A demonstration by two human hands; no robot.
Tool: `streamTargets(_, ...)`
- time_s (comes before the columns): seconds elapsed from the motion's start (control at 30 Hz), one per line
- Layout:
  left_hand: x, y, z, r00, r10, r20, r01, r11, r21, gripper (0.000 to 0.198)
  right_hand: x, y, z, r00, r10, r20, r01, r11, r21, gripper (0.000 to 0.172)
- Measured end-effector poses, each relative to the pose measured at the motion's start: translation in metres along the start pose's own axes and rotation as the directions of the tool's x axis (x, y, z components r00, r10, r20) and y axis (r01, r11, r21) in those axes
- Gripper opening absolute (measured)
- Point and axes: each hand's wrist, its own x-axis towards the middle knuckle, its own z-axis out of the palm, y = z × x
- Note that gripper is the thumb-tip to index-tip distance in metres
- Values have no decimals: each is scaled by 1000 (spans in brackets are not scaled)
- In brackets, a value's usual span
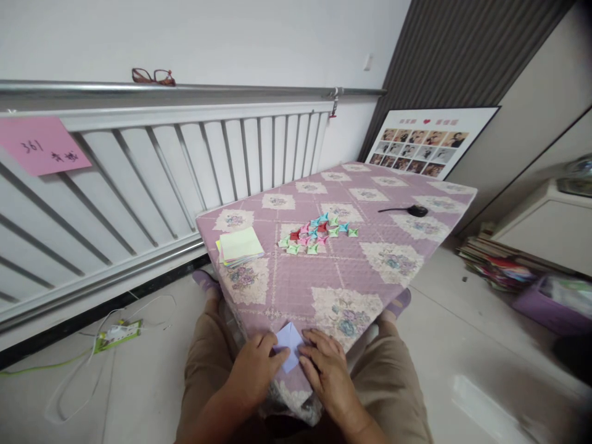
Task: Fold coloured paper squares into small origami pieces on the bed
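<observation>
A folded lavender paper (290, 346) lies on the purple floral tablecloth (296, 302) at the near corner of the table. My left hand (259, 368) pinches its left edge between thumb and fingers. On its right side, my right hand (327, 368) rests with fingers somewhat apart, the tips touching the paper's edge. Farther up the cloth sits a group of several small folded paper pieces (322, 228) in green, pink, red and blue. A stack of square coloured sheets (241, 245), pale yellow on top, is at the table's left edge.
A black object with a thin handle (417, 211) lies on the table's right part. Behind the table are a white radiator (240, 151) and a framed photo board (428, 145). On the floor at left is a power strip (118, 335) with cables.
</observation>
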Motion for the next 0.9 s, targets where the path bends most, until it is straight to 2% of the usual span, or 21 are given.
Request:
streamTargets(0.1,-6,6,3,999,-14,-41,17,998,55,36,1,-15,5,998,-58,-38,55,996,-67,28)
streamTargets(0.2,-10,10,6,997,-45,-68,50,995,87,31,-2,-29,12,986,-164,0,164,983,-87,41)
streamTargets(0.27,-14,11,11,992,-53,-114,66,991,112,32,-7,-29,14,987,-160,-10,158,982,-102,39)
streamTargets(0.37,-23,11,20,979,-31,-202,64,985,158,38,-16,-17,12,986,-165,-19,161,975,-153,34)
streamTargets(0.5,-34,11,30,962,-2,-273,49,985,166,40,-21,-3,1,993,-92,-71,80,984,-158,27)
streamTargets(0.63,-37,13,33,966,-48,-254,84,988,133,42,-6,-9,-7,997,70,-28,-71,996,-45,17)
streamTargets(0.7,-37,15,34,971,-62,-232,93,988,126,44,5,-14,-7,987,157,-15,-157,988,-11,23)
streamTargets(0.77,-37,15,33,975,-66,-213,95,987,126,46,14,-16,-5,978,207,-14,-207,978,-2,36)
streamTargets(0.83,-36,15,33,978,-64,-199,90,988,128,48,21,-16,-2,975,223,-6,-223,975,0,44)
streamTargets(0.9,-37,15,33,979,-61,-195,87,988,127,50,25,-16,0,974,227,11,-227,974,3,44)
